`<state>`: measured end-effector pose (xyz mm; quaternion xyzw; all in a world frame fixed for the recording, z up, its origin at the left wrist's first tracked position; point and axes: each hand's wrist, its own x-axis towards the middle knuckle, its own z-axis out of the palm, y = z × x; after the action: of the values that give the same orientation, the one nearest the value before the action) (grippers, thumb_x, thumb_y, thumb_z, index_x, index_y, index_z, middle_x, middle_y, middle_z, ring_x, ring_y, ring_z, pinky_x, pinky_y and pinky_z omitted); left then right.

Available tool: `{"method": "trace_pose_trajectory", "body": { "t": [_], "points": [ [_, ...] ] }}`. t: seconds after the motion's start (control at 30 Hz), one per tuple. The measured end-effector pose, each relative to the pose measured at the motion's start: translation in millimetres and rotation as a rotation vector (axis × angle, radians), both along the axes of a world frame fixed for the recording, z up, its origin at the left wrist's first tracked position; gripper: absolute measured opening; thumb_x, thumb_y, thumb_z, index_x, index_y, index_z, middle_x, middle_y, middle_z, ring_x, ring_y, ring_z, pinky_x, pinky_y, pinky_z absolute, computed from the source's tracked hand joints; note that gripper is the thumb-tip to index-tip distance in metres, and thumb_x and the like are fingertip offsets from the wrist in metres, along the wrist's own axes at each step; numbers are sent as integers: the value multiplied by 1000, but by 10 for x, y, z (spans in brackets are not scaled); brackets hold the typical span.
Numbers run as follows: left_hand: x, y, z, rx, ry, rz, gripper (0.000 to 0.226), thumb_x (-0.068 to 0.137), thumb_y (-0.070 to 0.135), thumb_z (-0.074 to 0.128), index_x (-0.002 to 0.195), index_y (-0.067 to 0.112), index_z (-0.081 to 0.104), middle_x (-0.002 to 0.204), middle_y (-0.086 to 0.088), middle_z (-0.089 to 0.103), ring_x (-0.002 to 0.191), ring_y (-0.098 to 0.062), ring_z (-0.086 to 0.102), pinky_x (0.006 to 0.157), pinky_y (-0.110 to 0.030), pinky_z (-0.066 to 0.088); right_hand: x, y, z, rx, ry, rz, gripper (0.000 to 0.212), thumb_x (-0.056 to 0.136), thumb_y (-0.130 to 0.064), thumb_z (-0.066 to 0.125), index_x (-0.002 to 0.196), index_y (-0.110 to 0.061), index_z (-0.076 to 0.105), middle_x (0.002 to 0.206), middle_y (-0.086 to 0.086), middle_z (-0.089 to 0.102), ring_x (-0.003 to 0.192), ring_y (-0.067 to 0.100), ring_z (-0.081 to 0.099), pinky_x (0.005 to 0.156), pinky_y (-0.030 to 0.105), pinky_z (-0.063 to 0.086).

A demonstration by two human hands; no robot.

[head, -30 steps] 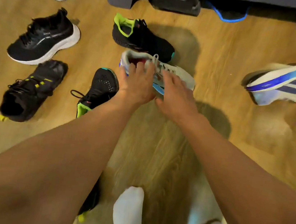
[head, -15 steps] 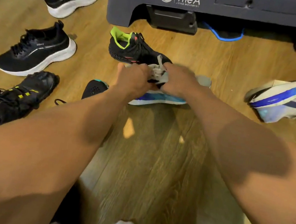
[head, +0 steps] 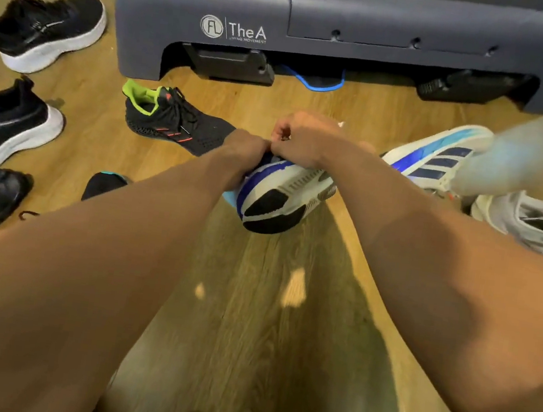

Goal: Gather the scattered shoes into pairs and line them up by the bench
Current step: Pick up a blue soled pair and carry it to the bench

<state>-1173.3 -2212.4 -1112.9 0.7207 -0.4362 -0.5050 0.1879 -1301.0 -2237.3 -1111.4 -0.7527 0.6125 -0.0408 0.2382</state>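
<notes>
Near bench [head: 356, 20], black/green shoe [head: 177, 121] lies just L of held shoe [head: 282, 193].

The one camera sat on my head and looked forward and down along my forearms. It was close to me: my arms filled the near half of the wide view, and my left hand [head: 248, 149] and right hand [head: 301, 140] gripped a shoe [head: 281, 200] at its middle. The floor [head: 250, 306] stretched away to the bench [head: 356, 20] across the far edge, its line bent by the lens.
</notes>
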Motion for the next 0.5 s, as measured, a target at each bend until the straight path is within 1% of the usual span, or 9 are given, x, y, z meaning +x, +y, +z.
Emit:
{"method": "trace_pose_trajectory", "body": {
  "t": [0.07,0.1,0.13,0.17,0.23,0.3,0.37,0.43,0.5],
  "points": [
    [-122,-4,11,-99,-145,-134,28,93,26,53,90,-1,60,83,-12,57,72,-25,56,58,-33,41,-174,63,-15,-45,-44,-49,18,78,-43,56,87,-30,64,90,-7,63,84,17,56,67,30,40],
    [-210,-1,22,-181,-241,-251,30,94,28,51,96,-1,61,88,-13,57,80,-29,56,63,-34,39,-268,78,-29,-43,-72,-92,16,79,-39,57,88,-28,64,89,-6,64,83,18,56,66,30,41],
    [-320,15,34,-279,-330,-382,30,94,28,49,99,1,61,92,-15,56,88,-32,56,66,-34,37,-365,92,-45,-26,-104,-140,13,79,-31,58,89,-27,64,88,-3,65,83,20,58,64,30,42],
    [-438,48,39,-378,-408,-502,25,94,28,49,99,6,60,94,-15,56,91,-33,56,68,-35,35,-450,103,-73,2,-136,-189,14,77,-22,57,88,-24,65,88,0,66,83,22,60,64,30,45],
    [-667,139,18,-513,-570,-644,21,92,27,49,104,12,56,95,-12,57,88,-32,56,66,-37,36,-596,120,-142,59,-212,-282,19,75,-11,54,88,-16,67,88,6,69,86,27,63,71,36,52],
    [-839,237,-35,-563,-698,-687,22,93,23,49,112,13,54,97,-11,59,84,-30,57,64,-37,36,-717,159,-225,99,-351,-419,19,80,-9,55,95,-11,68,93,8,69,94,29,64,82,38,53],
    [-946,321,-123,-551,-747,-745,23,92,12,50,115,9,52,103,-14,63,91,-33,61,66,-37,38,-850,212,-324,102,-461,-640,28,83,-11,56,109,-12,66,104,6,67,105,27,61,90,34,48],
    [-1039,401,-221,-549,-804,-814,35,93,4,46,127,4,47,114,-19,63,102,-35,62,74,-40,44,-1007,271,-438,3,-440,-901,33,86,-16,57,119,-15,62,116,7,65,112,27,57,94,33,45],
    [-1145,480,-306,-549,-818,-859,39,96,5,42,136,3,41,122,-20,60,107,-35,61,84,-41,47,-1144,323,-548,-128,-428,-1173,35,87,-21,62,121,-14,57,122,9,61,114,28,55,93,34,44]
  ]
}}
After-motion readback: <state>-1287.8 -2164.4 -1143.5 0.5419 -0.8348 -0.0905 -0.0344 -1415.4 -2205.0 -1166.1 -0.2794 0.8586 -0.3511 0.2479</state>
